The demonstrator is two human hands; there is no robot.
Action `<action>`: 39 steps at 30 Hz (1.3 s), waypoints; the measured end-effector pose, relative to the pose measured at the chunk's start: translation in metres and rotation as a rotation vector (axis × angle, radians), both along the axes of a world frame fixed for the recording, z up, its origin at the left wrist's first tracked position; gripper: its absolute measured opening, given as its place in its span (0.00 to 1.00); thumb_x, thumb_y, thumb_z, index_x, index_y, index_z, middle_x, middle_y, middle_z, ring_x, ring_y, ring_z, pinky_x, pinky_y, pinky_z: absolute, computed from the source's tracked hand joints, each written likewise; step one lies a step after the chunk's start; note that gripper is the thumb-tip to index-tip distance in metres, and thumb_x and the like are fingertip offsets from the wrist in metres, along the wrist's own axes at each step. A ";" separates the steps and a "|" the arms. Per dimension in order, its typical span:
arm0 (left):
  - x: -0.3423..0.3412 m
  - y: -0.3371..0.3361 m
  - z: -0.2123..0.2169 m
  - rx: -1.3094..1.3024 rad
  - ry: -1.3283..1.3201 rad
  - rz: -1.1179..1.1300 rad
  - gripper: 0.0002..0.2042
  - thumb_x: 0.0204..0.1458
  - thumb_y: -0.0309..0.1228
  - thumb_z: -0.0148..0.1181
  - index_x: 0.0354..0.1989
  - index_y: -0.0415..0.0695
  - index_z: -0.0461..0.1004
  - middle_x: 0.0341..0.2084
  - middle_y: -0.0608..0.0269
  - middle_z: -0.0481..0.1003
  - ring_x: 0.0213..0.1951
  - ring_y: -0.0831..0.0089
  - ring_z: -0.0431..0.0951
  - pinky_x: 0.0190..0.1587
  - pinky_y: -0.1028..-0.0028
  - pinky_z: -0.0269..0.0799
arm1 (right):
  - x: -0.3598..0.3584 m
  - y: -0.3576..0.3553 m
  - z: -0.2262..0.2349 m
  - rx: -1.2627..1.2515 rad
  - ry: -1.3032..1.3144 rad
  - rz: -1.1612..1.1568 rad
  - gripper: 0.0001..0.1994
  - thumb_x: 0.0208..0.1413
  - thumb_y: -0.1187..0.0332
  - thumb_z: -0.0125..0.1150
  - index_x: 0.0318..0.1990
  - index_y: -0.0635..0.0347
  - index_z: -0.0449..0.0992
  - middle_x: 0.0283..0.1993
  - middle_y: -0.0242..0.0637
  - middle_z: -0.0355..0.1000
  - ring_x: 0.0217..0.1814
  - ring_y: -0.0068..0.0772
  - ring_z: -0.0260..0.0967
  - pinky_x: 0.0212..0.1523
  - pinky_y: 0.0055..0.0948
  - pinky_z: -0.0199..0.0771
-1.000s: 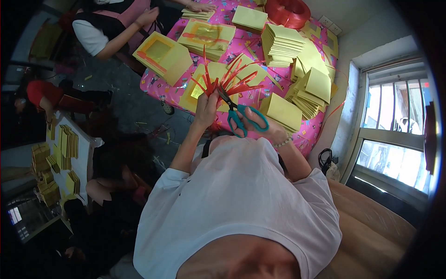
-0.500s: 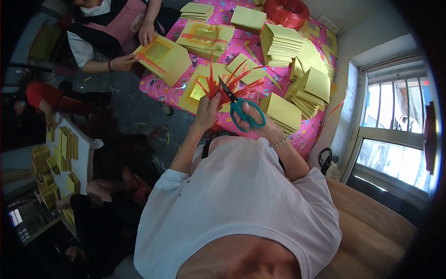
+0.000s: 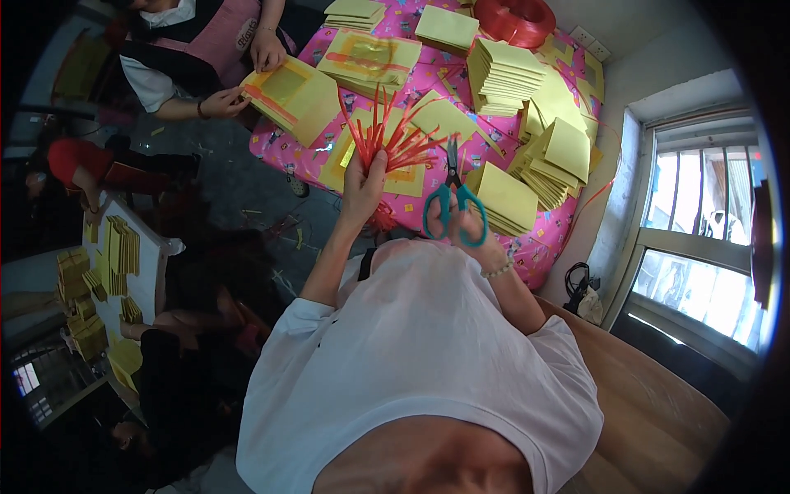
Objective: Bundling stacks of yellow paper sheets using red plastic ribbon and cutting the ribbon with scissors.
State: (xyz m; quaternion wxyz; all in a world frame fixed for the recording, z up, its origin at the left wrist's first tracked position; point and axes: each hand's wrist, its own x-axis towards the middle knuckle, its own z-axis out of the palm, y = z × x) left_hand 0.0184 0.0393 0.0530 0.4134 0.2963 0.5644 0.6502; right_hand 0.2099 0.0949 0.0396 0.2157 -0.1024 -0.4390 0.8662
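Note:
My left hand (image 3: 364, 191) is closed around a bunch of red plastic strips (image 3: 393, 138), whose loose ends fan out above the fist. More red strands hang below that hand. In my right hand (image 3: 465, 221) is a pair of scissors (image 3: 444, 202) with teal handles and dark blades pointing away from me. The blades stand apart from the strips, to their right. Beneath the strips, yellow paper sheets with a gold square (image 3: 336, 173) lie on the pink patterned tablecloth (image 3: 280, 156).
Stacks of folded yellow paper (image 3: 502, 198) lie right of the scissors, with more behind. A red roll of strip (image 3: 515, 20) sits at the far right. Across the table's left corner, another person's hands (image 3: 267, 51) hold a yellow paper stack. A barred window (image 3: 699, 198) is at right.
The scissors have moved right, away from the red strips, and now point more straight ahead. The strips spread wider above my left hand, which has shifted slightly.

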 end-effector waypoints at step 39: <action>-0.216 -0.118 0.175 0.494 -0.232 0.349 0.36 0.46 0.67 0.35 0.30 0.38 0.64 0.10 0.72 0.53 0.08 0.85 0.44 0.11 0.84 0.39 | 0.003 0.050 -0.034 0.582 -0.504 0.309 0.30 0.43 0.64 0.64 0.54 0.64 0.61 0.40 0.33 0.63 0.43 0.25 0.60 0.45 0.25 0.61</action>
